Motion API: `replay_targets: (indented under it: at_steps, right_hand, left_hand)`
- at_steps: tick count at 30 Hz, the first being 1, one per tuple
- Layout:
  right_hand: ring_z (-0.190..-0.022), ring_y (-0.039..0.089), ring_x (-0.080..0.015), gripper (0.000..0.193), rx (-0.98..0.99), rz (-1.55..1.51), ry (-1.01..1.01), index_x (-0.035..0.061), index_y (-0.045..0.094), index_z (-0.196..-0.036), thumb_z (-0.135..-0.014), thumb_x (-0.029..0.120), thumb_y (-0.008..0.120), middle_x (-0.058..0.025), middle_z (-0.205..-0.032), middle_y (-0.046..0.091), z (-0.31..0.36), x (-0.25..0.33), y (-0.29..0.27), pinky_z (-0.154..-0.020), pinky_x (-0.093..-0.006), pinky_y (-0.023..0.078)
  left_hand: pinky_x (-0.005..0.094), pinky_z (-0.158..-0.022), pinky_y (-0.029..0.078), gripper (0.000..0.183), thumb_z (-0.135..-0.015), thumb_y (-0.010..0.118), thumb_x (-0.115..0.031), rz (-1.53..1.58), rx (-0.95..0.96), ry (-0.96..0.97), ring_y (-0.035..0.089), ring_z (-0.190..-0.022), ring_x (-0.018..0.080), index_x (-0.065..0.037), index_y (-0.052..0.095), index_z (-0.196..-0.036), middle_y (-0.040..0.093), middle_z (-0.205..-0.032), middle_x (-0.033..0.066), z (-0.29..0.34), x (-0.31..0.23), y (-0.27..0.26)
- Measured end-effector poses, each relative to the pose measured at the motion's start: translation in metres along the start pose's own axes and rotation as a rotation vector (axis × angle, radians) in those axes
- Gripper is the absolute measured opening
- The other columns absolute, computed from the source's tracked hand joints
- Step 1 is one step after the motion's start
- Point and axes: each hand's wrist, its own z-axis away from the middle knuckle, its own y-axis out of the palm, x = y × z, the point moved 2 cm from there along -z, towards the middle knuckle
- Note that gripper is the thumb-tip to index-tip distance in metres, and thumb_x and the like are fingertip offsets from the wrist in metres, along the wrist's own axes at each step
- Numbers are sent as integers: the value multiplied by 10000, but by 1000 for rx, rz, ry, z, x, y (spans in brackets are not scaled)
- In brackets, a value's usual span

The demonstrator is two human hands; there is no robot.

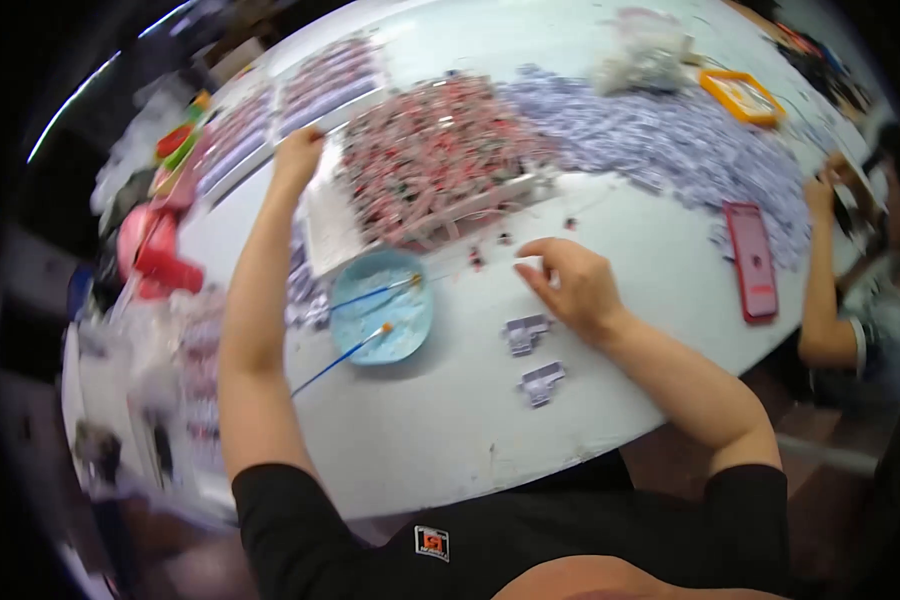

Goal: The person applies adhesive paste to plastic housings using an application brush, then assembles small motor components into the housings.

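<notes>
My left hand [300,158] reaches out to the far left, its fingers closed beside the white edge between the trays; whatever it pinches is hidden. Over the middle of the table is my right hand [578,285], thumb and forefinger apart with nothing visible between them. Just below it lie two small lilac plastic housings, one housing [525,335] nearer the hand and another housing [542,384] closer to me. A white tray [328,222] carries a pile of small red and black parts with wires [435,155]. Several such loose parts [476,258] lie in front of it.
A light blue bowl [410,335] holds two thin brushes [350,352]. Lilac housings form a wide heap [660,135] at the back right, near a red phone [750,262] and an orange frame [742,97]. Filled trays [328,75] stand far left. Another person's arm [822,270] is at right.
</notes>
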Motion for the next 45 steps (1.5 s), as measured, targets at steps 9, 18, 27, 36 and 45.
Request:
replay_targets:
  at_steps: [9,18,27,36,45]
  right_hand:
    - [-900,670,-296,315,1,-143,-133,100,651,-1002,-906,398,685,-89,-928,679,-10,-11,43,-758,-412,543]
    - [-899,684,-313,392,20,-102,-41,110,699,-993,-920,486,617,-88,-926,720,-6,-21,43,-754,-443,539]
    - [-902,686,-301,374,73,-71,8,164,707,-1030,-920,506,606,-83,-915,726,-12,-25,57,-754,-440,535]
    - [-916,690,-299,405,96,-55,8,144,701,-1057,-931,507,573,-84,-932,734,-11,-26,52,-769,-438,536]
    - [-771,687,-343,277,-25,29,-59,72,663,-829,-861,347,643,-159,-841,706,-7,-30,56,-646,-474,533]
  left_hand:
    - [445,-909,516,300,-944,597,-221,131,277,144,669,-1035,317,14,690,-1105,713,-1055,200,-78,196,46]
    - [384,-955,505,324,-902,682,-144,643,473,444,671,-1028,273,25,717,-1176,731,-1130,181,-67,121,55]
    - [362,-939,506,332,-889,695,-76,1181,712,1016,667,-1027,243,33,699,-1202,729,-1144,166,-100,182,64]
    - [373,-941,508,343,-889,708,-63,19,530,24,666,-1027,243,26,692,-1220,726,-1154,161,-81,164,39]
    - [376,-944,510,363,-899,708,-87,1004,702,889,665,-1042,245,-2,683,-1251,717,-1178,162,-116,158,91]
